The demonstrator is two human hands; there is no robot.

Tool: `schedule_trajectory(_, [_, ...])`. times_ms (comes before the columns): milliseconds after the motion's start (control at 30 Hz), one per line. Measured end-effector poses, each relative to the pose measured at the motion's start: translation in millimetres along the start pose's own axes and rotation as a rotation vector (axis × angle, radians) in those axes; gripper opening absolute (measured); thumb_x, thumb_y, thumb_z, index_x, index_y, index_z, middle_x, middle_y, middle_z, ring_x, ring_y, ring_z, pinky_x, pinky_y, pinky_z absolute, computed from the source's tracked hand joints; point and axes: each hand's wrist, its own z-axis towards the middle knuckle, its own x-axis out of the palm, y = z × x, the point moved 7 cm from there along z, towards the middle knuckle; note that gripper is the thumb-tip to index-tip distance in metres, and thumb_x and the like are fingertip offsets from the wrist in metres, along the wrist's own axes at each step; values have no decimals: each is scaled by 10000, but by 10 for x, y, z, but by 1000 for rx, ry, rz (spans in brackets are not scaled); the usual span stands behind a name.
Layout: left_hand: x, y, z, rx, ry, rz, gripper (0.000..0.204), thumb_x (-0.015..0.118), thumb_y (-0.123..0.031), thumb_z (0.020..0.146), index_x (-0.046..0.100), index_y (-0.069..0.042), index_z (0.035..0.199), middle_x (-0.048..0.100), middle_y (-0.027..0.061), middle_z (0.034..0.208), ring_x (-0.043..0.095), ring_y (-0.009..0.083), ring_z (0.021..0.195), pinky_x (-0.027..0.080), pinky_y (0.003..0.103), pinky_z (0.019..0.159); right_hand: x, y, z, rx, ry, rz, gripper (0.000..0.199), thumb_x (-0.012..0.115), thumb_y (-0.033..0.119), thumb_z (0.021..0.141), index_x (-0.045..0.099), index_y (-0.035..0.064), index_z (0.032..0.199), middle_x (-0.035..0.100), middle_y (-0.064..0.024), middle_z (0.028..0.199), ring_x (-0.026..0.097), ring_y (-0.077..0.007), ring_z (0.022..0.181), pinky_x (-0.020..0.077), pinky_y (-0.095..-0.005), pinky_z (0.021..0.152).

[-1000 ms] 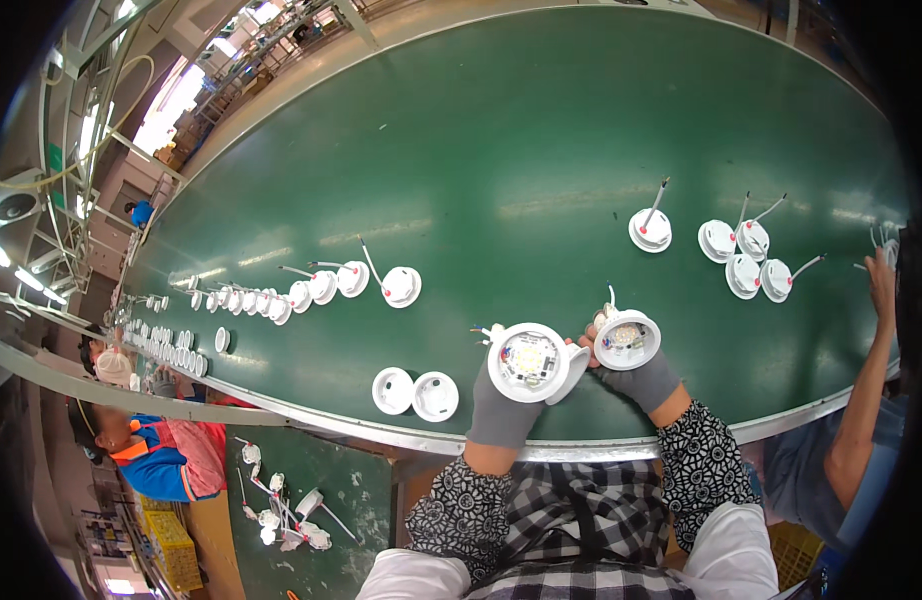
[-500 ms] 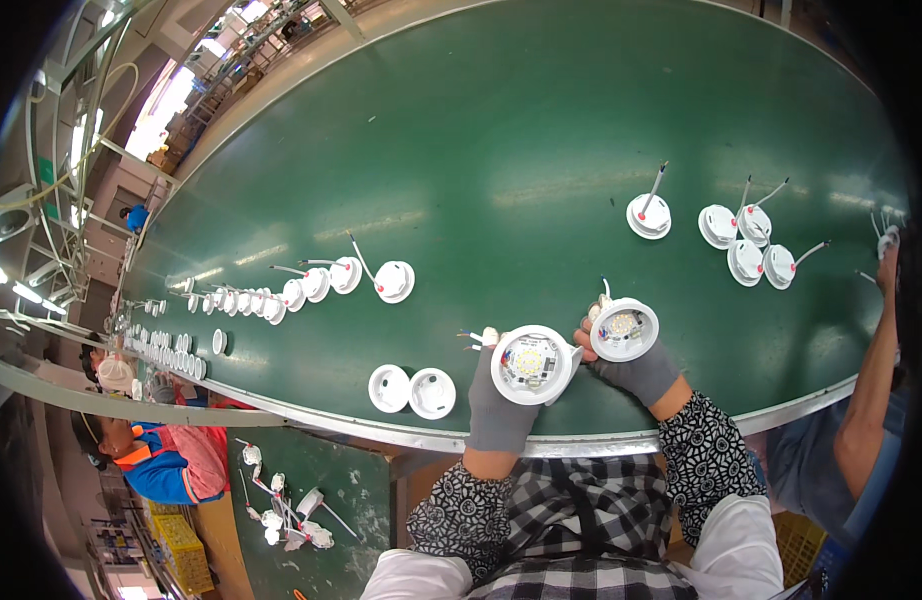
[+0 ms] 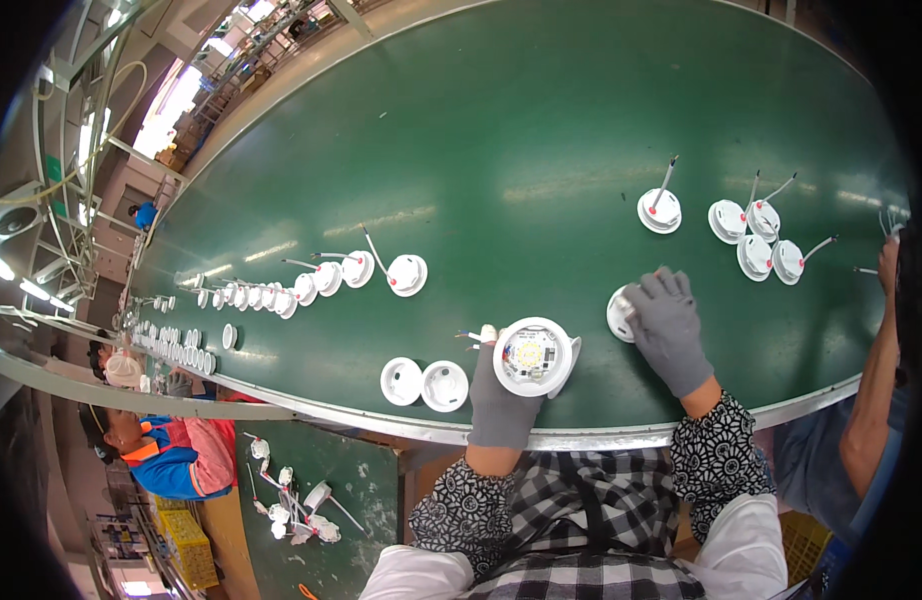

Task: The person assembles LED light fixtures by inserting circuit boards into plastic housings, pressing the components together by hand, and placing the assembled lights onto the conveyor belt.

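Observation:
My left hand, in a grey fingerless glove, holds a round white LED downlight above the table's near edge. Its face is turned up, baring the circuit board and yellow LEDs, and its wire ends stick out by my thumb. Another white curved part shows behind it, mostly hidden. To the right, my gloved right hand is closed over the side of a second downlight, which lies back side up on the green table. Some of these fingers are slightly blurred.
Two white round housings lie left of my left hand. Rows of downlights stretch away leftward on the green table. Several wired ones sit at the right. A co-worker's arm reaches in there; another person works at left.
My right hand has moved right and turned its downlight over, from LED side up to back side up on the table. My left hand keeps its downlight in nearly the same place.

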Motion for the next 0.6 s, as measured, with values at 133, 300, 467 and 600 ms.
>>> schedule_trajectory(133, [-29, 73, 7, 14, -36, 14, 285, 449, -207, 1019, 472, 13, 1198, 608, 105, 1107, 618, 163, 997, 529, 271, 867, -302, 193, -59, 65, -47, -17, 449, 675, 128, 742, 565, 98, 1177, 514, -62, 877, 515, -223, 899, 401, -363, 808])
schedule_trajectory(300, [48, 82, 39, -2, 8, -46, 291, 388, -234, 1040, 479, 6, 1178, 603, 90, 1073, 613, 152, 978, 531, 273, 851, -319, 518, -138, 327, 112, 660, 495, 679, 147, 768, 513, 68, 1228, 521, -60, 754, 545, -204, 675, 450, -330, 624])
schedule_trajectory(467, [297, 462, 200, -336, -14, -1256, 281, 350, -261, 1049, 503, -25, 1069, 579, 76, 998, 593, 165, 972, 523, 286, 877, -76, 630, 33, 411, 85, 734, 444, 585, 121, 802, 495, 63, 1233, 543, -88, 650, 580, -238, 593, 467, -364, 565])
schedule_trajectory(600, [337, 410, 312, -480, -139, -1519, 326, 348, -317, 1041, 517, -45, 979, 576, 114, 1029, 580, 241, 1030, 479, 370, 961, 19, 546, 158, 364, 147, 530, 442, 572, 119, 806, 494, 73, 1239, 564, -107, 708, 593, -248, 609, 469, -380, 572])
